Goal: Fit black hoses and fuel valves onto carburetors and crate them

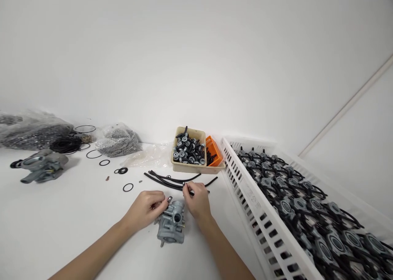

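A grey metal carburetor (171,224) rests on the white table between my hands. My left hand (147,208) is closed at its upper left side, the thumb lying along its top edge and hiding part of it. To the right of the carburetor, my right hand (199,202) has its fingers pinched together. Something small and dark shows at those fingertips, too small to name. Just beyond that hand lie several thin black rubber hoses (162,182), partly covered by its fingers.
A cream bin (173,165) holds small black-and-metal parts, beside an orange basket (218,151). Along the right runs a white crate (245,194) full of carburetors. At left are another carburetor (43,165), black O-rings (128,187) and plastic bags of parts (118,141).
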`<state>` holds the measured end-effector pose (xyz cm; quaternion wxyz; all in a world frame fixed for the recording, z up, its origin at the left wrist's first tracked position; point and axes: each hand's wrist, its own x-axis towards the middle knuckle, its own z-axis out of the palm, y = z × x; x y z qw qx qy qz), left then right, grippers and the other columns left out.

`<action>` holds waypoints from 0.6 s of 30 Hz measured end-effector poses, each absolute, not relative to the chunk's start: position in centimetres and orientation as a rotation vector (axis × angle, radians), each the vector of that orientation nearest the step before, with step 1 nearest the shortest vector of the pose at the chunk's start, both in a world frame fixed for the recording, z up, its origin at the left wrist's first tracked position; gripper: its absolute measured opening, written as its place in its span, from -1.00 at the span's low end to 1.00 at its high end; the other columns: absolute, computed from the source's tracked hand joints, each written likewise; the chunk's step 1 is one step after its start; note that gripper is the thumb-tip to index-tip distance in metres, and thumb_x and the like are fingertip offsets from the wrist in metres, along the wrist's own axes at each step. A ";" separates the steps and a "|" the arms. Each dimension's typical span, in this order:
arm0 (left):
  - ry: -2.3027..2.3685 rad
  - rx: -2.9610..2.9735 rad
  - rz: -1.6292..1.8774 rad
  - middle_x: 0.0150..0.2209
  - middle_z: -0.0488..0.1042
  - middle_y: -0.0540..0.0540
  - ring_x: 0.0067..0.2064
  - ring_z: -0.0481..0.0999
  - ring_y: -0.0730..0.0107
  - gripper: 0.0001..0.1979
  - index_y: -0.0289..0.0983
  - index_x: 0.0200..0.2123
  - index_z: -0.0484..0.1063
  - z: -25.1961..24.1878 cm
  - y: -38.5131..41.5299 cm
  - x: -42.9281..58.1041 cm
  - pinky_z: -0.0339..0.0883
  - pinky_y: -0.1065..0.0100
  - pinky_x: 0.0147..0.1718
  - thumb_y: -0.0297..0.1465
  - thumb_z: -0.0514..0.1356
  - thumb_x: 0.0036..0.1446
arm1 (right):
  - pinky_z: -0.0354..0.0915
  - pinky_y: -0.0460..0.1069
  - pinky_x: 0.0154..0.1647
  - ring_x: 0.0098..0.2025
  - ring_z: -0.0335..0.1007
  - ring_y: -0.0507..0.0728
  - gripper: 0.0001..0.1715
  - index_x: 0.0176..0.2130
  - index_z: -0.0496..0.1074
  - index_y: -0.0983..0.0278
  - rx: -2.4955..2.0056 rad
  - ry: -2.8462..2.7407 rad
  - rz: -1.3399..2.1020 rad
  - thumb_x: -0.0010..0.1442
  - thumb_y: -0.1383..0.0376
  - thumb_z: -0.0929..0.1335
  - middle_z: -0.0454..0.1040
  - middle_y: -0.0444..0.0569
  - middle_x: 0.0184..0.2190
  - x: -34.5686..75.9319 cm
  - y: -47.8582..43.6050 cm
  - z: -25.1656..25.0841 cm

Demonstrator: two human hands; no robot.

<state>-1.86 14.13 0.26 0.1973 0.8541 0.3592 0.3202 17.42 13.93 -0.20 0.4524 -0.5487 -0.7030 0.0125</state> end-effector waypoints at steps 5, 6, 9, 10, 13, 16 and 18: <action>0.957 2.357 0.878 -0.62 0.13 0.06 -0.56 0.16 0.53 -0.58 -0.27 -0.66 0.09 0.2 14.1 -2.0 0.02 0.42 -0.52 -0.34 -0.07 0.28 | 0.18 -0.06 -0.26 -0.51 0.27 0.03 -0.68 -0.57 0.29 0.23 -1.316 -1.743 -0.025 0.20 0.34 0.22 0.38 -0.14 -0.62 17.4 13.6 0.0; 0.940 2.345 0.878 -0.61 0.14 0.05 -0.56 0.17 0.52 -0.57 -0.27 -0.66 0.09 0.2 14.1 -2.0 0.03 0.41 -0.51 -0.34 -0.09 0.28 | 0.18 -0.06 -0.26 -0.51 0.27 0.03 -0.68 -0.57 0.29 0.24 -1.309 -1.745 -0.041 0.21 0.34 0.22 0.38 -0.14 -0.62 17.4 13.5 0.0; 0.934 2.288 0.892 -0.61 0.17 0.03 -0.55 0.19 0.50 -0.56 -0.26 -0.65 0.07 0.3 14.1 -2.2 0.06 0.41 -0.49 -0.33 -0.14 0.31 | 0.19 -0.06 -0.26 -0.53 0.26 0.03 -0.68 -0.57 0.28 0.24 -1.286 -1.767 -0.062 0.21 0.35 0.22 0.35 -0.15 -0.64 17.4 13.4 0.2; 0.949 2.269 0.896 -0.61 0.18 0.03 -0.55 0.19 0.50 -0.55 -0.26 -0.65 0.06 0.4 14.1 -2.2 0.07 0.40 -0.49 -0.32 -0.16 0.32 | 0.19 -0.06 -0.26 -0.53 0.26 0.03 -0.68 -0.57 0.28 0.24 -1.280 -1.775 -0.061 0.21 0.36 0.22 0.35 -0.15 -0.64 17.4 13.4 0.2; 0.981 2.245 0.898 -0.62 0.19 0.03 -0.55 0.19 0.50 -0.54 -0.26 -0.65 0.06 0.8 13.9 -2.2 0.07 0.39 -0.48 -0.31 -0.16 0.32 | 0.19 -0.05 -0.24 -0.51 0.29 0.04 -0.69 -0.56 0.30 0.24 -1.293 -1.766 -0.049 0.21 0.35 0.23 0.38 -0.13 -0.62 17.5 13.3 0.2; 1.001 2.238 0.922 -0.63 0.18 0.04 -0.57 0.16 0.50 -0.53 -0.25 -0.66 0.05 1.1 13.8 -2.1 0.06 0.38 -0.50 -0.30 -0.16 0.32 | 0.20 -0.04 -0.24 -0.49 0.31 0.05 -0.70 -0.55 0.32 0.24 -1.319 -1.762 -0.008 0.21 0.33 0.23 0.42 -0.12 -0.60 17.7 13.3 0.2; 1.030 2.229 0.938 -0.64 0.17 0.04 -0.57 0.15 0.50 -0.53 -0.25 -0.66 0.04 1.2 13.7 -2.1 0.07 0.37 -0.49 -0.29 -0.17 0.32 | 0.20 -0.04 -0.25 -0.49 0.31 0.05 -0.69 -0.55 0.32 0.24 -1.323 -1.770 0.007 0.21 0.32 0.23 0.42 -0.12 -0.60 17.7 13.4 0.1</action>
